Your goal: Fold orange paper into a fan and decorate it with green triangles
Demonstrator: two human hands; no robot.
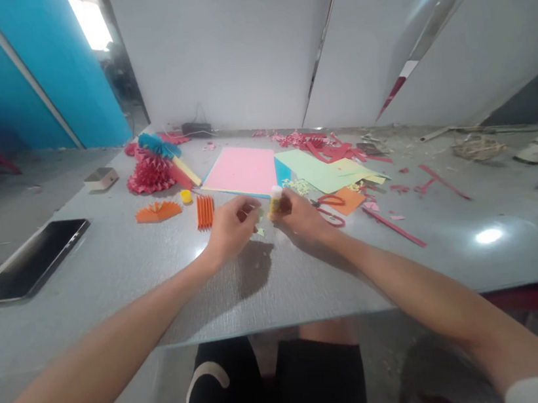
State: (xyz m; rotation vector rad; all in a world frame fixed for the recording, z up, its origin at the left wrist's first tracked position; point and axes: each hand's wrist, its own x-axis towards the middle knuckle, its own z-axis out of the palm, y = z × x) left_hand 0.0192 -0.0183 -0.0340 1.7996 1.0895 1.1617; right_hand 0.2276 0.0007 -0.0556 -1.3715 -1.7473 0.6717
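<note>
My right hand (pixel 302 215) is shut on an open glue stick (pixel 275 202), whose white tip points up and away from me. My left hand (pixel 231 227) is close to it, fingers curled toward the stick, and what they pinch is hidden. A tiny pale paper scrap (pixel 260 231) lies under these fingers. The yellow glue cap (pixel 186 196) stands on the grey table (pixel 127 293) left of my hands. Nearby are pleated orange paper strips (pixel 205 211) and an orange paper fan (pixel 158 211). A pink paper sheet (pixel 243 172) lies just beyond my hands.
Light green paper sheets (pixel 319 170) and red-handled scissors (pixel 330 210) lie to the right. A red paper honeycomb fan (pixel 149 176) stands at the back left. Red paper offcuts (pixel 394 226) are scattered rightward. A black tablet (pixel 31 260) lies at the left.
</note>
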